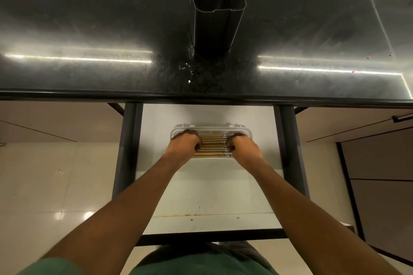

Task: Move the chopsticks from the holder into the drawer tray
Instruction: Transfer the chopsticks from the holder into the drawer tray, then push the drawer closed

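Chopsticks (211, 145) are pretty much all in the tray (211, 128) already, lying flat side by side in a neat row, just below the middle of the frame. Nearest the camera, both forearms reach up from the bottom edge into the open drawer (207, 185). The left hand (184, 144) is curled over the left ends of the sticks and the right hand (242, 146) over the right ends, fingers bent and pressing down on the bundle rather than pinching any single one. Looks like the tidy-up step to me: squaring the ends so they sit flush. Further up, on the dark countertop (89, 29), the black holder (215, 6) stands upright and looks empty from here. Next move is probably just letting go and sliding the drawer shut.
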